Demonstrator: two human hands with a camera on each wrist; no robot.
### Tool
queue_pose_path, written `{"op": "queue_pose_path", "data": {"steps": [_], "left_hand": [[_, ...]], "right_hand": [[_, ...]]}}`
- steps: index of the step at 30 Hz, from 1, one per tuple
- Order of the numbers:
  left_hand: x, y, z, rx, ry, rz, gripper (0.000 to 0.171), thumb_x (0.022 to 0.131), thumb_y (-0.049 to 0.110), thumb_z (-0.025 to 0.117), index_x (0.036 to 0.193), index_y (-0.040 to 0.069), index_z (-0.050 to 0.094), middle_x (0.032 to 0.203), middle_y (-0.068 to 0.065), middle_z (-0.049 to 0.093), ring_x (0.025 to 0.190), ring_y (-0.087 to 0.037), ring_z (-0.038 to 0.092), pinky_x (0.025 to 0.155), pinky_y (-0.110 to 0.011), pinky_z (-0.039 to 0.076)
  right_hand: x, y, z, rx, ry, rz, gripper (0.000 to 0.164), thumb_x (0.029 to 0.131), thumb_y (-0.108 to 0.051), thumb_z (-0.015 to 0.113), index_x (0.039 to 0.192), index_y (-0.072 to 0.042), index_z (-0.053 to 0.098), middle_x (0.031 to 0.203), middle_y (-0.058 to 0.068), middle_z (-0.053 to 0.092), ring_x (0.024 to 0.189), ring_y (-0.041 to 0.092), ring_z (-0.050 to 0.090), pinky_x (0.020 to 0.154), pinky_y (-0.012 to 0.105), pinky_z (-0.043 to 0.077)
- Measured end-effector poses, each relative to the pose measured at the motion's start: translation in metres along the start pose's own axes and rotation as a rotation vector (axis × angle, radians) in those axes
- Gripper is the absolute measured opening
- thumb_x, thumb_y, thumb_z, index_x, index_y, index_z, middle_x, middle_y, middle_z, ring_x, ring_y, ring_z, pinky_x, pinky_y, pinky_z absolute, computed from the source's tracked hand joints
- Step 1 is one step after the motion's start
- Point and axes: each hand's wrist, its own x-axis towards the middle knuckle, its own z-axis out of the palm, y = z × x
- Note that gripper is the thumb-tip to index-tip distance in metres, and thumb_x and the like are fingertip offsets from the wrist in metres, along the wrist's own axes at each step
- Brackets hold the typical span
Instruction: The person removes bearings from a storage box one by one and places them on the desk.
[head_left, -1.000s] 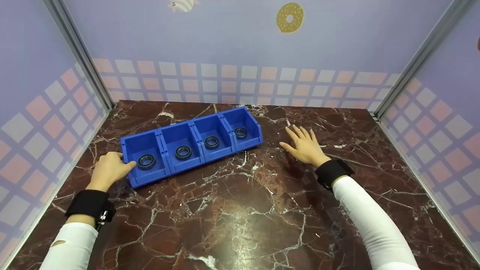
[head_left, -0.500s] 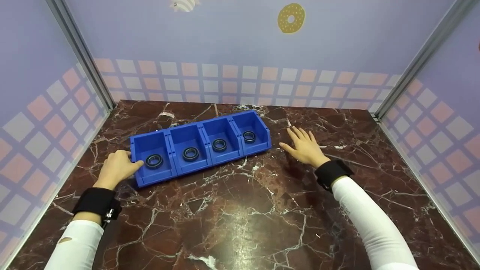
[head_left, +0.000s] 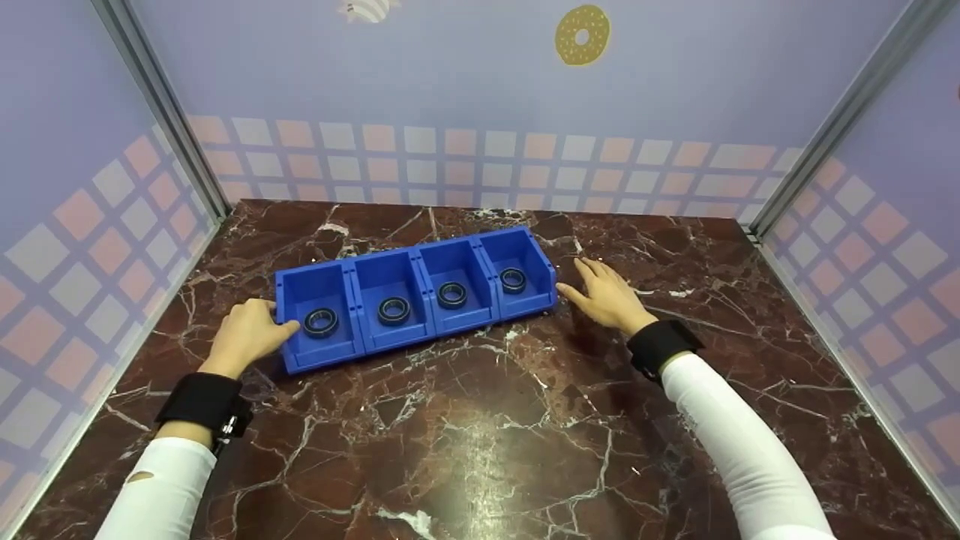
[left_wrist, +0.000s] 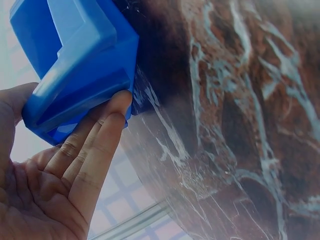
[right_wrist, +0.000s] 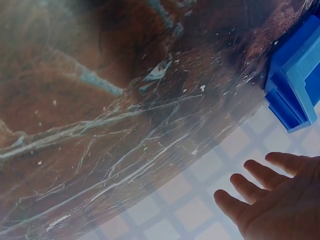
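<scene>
A row of joined blue parts bins (head_left: 390,341) lies at a slant on the table, its right end farther back. Each compartment holds one black-rimmed ball bearing, such as the leftmost bearing (head_left: 320,322) and the rightmost bearing (head_left: 512,280). My left hand (head_left: 249,334) pinches the left end wall, thumb over the rim; in the left wrist view its fingers (left_wrist: 95,165) lie along the outside of that wall. Just right of the row, my right hand (head_left: 609,296) hovers low with spread fingers, its thumb tip right at the end wall. It holds nothing.
The dark red marbled table (head_left: 480,450) is bounded by a back wall (head_left: 480,90) with printed squares and by side walls. Metal corner posts (head_left: 825,112) stand at the back left and back right.
The bin row has slid right and slightly toward me, with my left hand moving along at its end. The gap to my right hand has closed; that hand has barely moved.
</scene>
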Motion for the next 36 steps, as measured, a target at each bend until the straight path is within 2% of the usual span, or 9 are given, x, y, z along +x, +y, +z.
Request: {"op": "queue_pose_path", "data": {"steps": [7,13,19,24,29,36], "left_hand": [[0.0,0.004,0.003,-0.015,0.012,0.036,0.046,0.081,0.026,0.062,0.106,-0.012,0.062,0.084,-0.025,0.063,0.072,-0.036,0.058,0.065,-0.052,0.045],[0.001,0.008,0.005,-0.018,0.003,0.034,0.046,0.081,0.025,0.062,0.108,-0.012,0.061,0.086,-0.026,0.064,0.073,-0.038,0.06,0.066,-0.052,0.045],[0.005,0.013,0.008,-0.017,-0.01,0.033,0.051,0.082,0.025,0.062,0.113,-0.015,0.057,0.099,-0.034,0.061,0.085,-0.046,0.059,0.072,-0.055,0.044],[0.008,0.016,0.011,-0.025,0.003,0.052,0.05,0.081,0.024,0.064,0.112,-0.015,0.058,0.098,-0.033,0.062,0.081,-0.042,0.06,0.072,-0.054,0.045],[0.012,0.02,0.014,-0.032,-0.001,0.058,0.049,0.081,0.024,0.064,0.111,-0.015,0.059,0.088,-0.026,0.065,0.07,-0.033,0.058,0.067,-0.048,0.046],[0.018,0.025,0.016,-0.033,-0.015,0.042,0.05,0.082,0.025,0.063,0.114,-0.013,0.059,0.093,-0.027,0.065,0.076,-0.035,0.06,0.07,-0.049,0.046]], "right_hand": [[0.002,-0.005,0.002,0.036,-0.032,0.036,0.082,0.09,-0.062,0.037,0.144,-0.002,0.029,0.144,0.021,0.033,0.132,0.038,0.028,0.104,0.052,0.024],[0.004,-0.008,0.006,0.053,-0.027,0.033,0.075,0.092,-0.053,0.045,0.14,0.004,0.034,0.138,0.024,0.04,0.127,0.038,0.037,0.101,0.051,0.03],[0.007,-0.008,0.01,0.1,0.006,0.017,0.064,0.092,-0.035,0.054,0.136,0.008,0.037,0.133,0.027,0.045,0.122,0.038,0.043,0.101,0.048,0.032],[0.009,-0.008,0.013,0.159,0.032,0.012,0.055,0.09,-0.025,0.057,0.133,0.007,0.042,0.122,0.025,0.054,0.113,0.037,0.051,0.095,0.048,0.038],[0.01,-0.006,0.016,0.233,0.07,0.011,0.049,0.089,-0.019,0.058,0.128,0.007,0.045,0.112,0.025,0.06,0.104,0.037,0.057,0.089,0.048,0.042],[0.009,0.0,0.019,0.316,0.112,0.043,0.042,0.088,-0.011,0.057,0.123,0.009,0.048,0.106,0.027,0.062,0.098,0.037,0.06,0.086,0.048,0.045]]}}
